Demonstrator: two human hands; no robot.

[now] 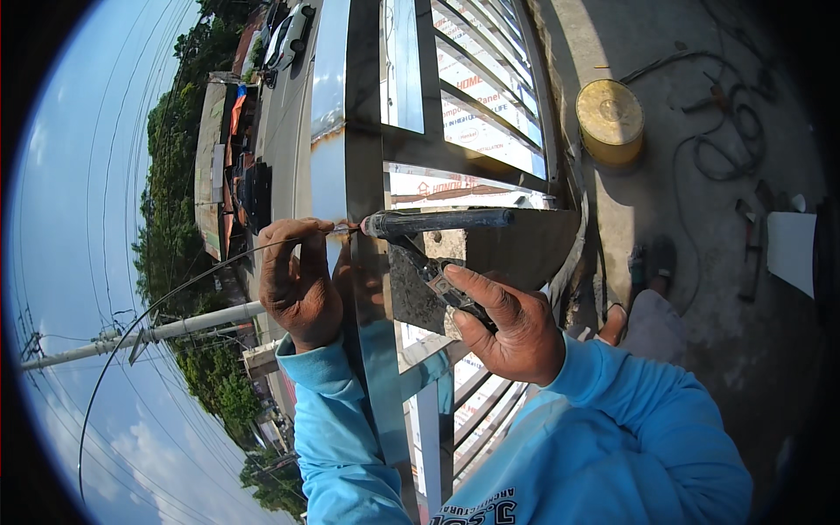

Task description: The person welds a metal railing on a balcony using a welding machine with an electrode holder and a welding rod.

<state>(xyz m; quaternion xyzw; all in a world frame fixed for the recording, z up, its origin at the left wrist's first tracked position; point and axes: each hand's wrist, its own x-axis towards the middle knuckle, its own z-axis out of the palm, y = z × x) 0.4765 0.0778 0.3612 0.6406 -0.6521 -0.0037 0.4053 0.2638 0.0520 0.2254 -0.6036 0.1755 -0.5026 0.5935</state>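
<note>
My right hand (516, 328) is closed round the handle of a TIG welding torch (446, 222), its long black back end pointing right and its pink cup pointing left. The cup is close to the shiny metal post (366, 157) of a railing frame; whether it touches cannot be made out. A long thin filler rod (175, 289) is pinched in the fingers of my left hand (300, 284). Its tip meets the post near the cup, and the rest bends away down to the left. Brownish heat marks show on the post above.
Metal slats and white printed panels (486, 96) lie behind the post. On the concrete floor at right are a yellow round container (611, 118), coiled cables (731, 144) and a white sheet (791, 248). A road with vehicles (287, 37) runs beyond on the left.
</note>
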